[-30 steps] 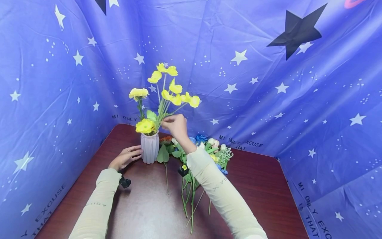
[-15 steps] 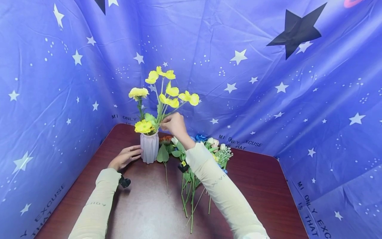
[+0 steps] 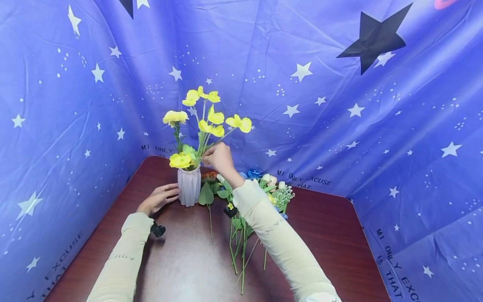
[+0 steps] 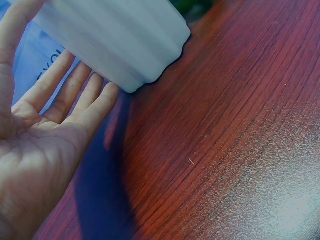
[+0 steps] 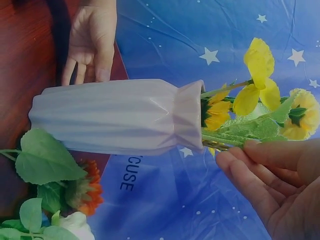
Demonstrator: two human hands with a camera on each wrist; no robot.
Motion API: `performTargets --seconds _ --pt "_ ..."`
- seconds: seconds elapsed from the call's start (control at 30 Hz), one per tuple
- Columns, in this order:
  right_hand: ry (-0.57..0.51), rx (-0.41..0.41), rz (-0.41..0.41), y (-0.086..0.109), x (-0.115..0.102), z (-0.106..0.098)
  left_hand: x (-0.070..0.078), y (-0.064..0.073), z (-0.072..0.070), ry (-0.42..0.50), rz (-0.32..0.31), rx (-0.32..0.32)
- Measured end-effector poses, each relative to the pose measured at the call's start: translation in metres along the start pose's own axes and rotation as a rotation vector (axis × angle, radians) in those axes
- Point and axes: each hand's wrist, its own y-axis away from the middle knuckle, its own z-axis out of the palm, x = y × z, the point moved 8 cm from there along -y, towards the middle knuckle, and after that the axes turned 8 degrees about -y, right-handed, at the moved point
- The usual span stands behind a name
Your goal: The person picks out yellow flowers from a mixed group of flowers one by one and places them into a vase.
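Note:
A pale lilac fluted vase (image 3: 189,186) stands upright on the table, with yellow flowers (image 3: 211,128) in its mouth. My left hand (image 3: 158,199) rests beside the vase; in the left wrist view its fingers (image 4: 102,102) lie fairly straight along the vase wall. At the mouth, my right hand (image 3: 219,157) pinches green stems (image 5: 220,138) between thumb and fingertips. A pale yellow carnation-like flower (image 3: 175,118) rises on the left of the vase, and a yellow bloom (image 3: 181,160) hangs over its rim. The stem ends inside the vase are hidden.
Several loose flowers (image 3: 281,195) lie in a heap right of the vase, partly behind my right sleeve, stems toward me. An orange flower (image 5: 90,187) with a broad leaf lies close to the vase. Starry blue cloth (image 3: 264,84) surrounds the brown table (image 3: 324,235).
The right hand has moved slightly down and left, and the tall yellow flowers have sunk a little and shifted left. The left hand and vase have barely moved.

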Motion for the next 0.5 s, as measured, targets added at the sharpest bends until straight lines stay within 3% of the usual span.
performTargets --seconds 0.5 --pt "-0.015 -0.003 0.021 -0.0002 0.0076 0.0066 -0.0021 0.0011 -0.0002 -0.034 -0.031 0.025"
